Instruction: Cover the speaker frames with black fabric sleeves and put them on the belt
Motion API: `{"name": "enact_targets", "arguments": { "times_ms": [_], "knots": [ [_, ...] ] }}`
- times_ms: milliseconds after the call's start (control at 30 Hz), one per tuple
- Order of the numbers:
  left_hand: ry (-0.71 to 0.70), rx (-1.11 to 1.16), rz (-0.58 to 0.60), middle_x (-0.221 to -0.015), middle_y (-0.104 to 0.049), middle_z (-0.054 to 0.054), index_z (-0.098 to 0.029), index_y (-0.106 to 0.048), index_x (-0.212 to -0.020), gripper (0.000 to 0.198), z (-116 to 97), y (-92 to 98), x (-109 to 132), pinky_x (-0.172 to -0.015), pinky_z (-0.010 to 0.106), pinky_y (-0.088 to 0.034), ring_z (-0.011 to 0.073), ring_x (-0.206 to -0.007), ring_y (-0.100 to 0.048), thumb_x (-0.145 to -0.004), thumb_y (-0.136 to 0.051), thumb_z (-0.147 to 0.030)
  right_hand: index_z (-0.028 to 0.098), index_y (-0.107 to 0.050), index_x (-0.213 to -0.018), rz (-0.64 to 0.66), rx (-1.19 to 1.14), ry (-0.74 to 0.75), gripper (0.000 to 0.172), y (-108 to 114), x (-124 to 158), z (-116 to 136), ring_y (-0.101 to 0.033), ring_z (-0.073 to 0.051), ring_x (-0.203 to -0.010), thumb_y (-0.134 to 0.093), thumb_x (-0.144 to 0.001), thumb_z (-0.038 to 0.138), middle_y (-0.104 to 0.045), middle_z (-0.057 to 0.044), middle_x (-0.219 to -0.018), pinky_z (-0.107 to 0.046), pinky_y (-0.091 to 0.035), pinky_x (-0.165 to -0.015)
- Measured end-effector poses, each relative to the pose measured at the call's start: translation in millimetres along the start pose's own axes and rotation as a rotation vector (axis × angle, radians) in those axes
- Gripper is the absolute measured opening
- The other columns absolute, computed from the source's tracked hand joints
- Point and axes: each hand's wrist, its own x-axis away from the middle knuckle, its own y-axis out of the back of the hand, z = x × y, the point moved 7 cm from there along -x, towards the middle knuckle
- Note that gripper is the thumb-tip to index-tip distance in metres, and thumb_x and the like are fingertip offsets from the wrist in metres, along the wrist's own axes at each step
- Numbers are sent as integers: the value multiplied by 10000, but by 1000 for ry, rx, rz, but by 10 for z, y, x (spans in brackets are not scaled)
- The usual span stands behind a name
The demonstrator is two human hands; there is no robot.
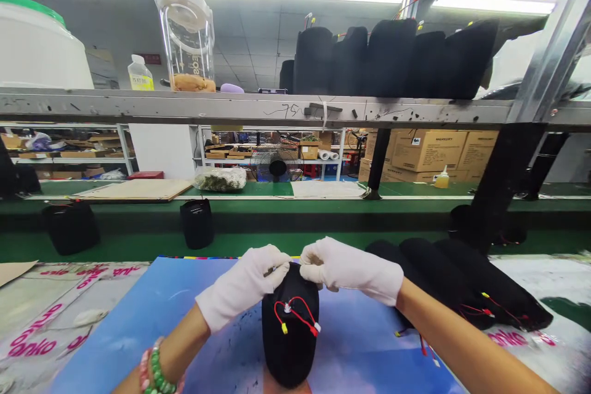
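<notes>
Gloved left hand (244, 277) and gloved right hand (351, 272) pinch the top end of a black padded sleeve (290, 360) evenly from both sides; the sleeve lies at bottom centre on a blue printed sheet (217, 332); its red wires (295, 313) stay clear of both grips.

the left hand (244, 286) and right hand (351, 271) are white-gloved; the black fabric pouch (290, 357) between them shows red wires (298, 314) with yellow and white ends, on a blue sky-print board (221, 351), with a green-beaded bracelet (159, 372) at lower left.
</notes>
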Motion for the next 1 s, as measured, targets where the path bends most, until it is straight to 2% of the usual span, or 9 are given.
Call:
{"name": "enact_targets", "arguments": {
  "times_ms": [100,233,333,433,500,567,700,900,1000],
  "knots": [
    [49,74,1,-854,-645,6,-218,-693,-894,253,-4,37,62,-748,287,-398,155,-789,-539,-917,-448,-275,194,-415,-473,-83,146,-4,215,26,-66,130,-200,-64,-468,-603,-546,118,-288,92,-440,-249,-143,-432],
    [136,234,41,-799,-617,-25,-241,-663,-1042,414,-3,67,124,-612,244,-404,125,-682,-512,-992,-306,-444,191,-341,-403,-106,203,-32,327,32,-139,227,-151,-69,-479,-648,-489,118,-188,95,-423,-276,-103,-462],
    [146,303,29,-829,-606,-37,-221,-632,-962,310,22,33,87,-663,235,-401,117,-725,-494,-959,-411,-439,191,-380,-397,-102,140,-51,308,42,-160,224,-211,-61,-429,-656,-528,161,-254,86,-386,-262,-130,-436],
    [156,341,16,-793,-555,-62,-220,-568,-907,169,74,-36,33,-660,224,-381,105,-709,-454,-911,-516,-380,188,-529,-520,-48,-27,-20,215,92,-69,206,-386,-83,-358,-576,-689,311,-476,33,-423,-232,-224,-371],
    [161,354,41,-733,-512,-74,-218,-551,-875,169,82,-75,14,-606,217,-366,94,-642,-421,-904,-525,-382,182,-612,-737,-92,-163,47,252,185,70,173,-558,-133,-431,-446,-794,362,-635,-27,-590,-226,-330,-375],
    [152,344,63,-721,-516,-71,-213,-564,-846,202,54,-80,7,-591,219,-365,95,-629,-428,-900,-530,-405,192,-588,-860,-248,-263,148,228,287,255,96,-629,-150,-562,-393,-804,295,-664,-44,-722,-231,-421,-446],
    [103,274,37,-831,-595,-31,-214,-623,-805,277,-48,-25,-14,-694,247,-396,131,-774,-521,-922,-494,-429,218,-542,-720,-490,-280,372,168,147,558,-91,-601,-143,-651,-433,-683,96,-608,-9,-685,-266,-502,-610],
    [76,182,53,-797,-651,-28,-207,-659,-796,147,-78,-68,-95,-681,255,-406,133,-738,-550,-829,-648,-350,256,-641,-768,-485,-31,719,295,-248,626,76,-591,-170,-743,-484,-710,12,-666,-3,-762,-345,-477,-749],
    [30,156,68,-798,-641,-33,-206,-660,-814,120,-91,-74,-120,-693,251,-404,122,-734,-542,-849,-626,-316,281,-620,-925,-498,-29,700,355,-209,646,40,-608,-171,-822,-443,-809,-3,-660,-13,-866,-340,-497,-781]
  ]
}}
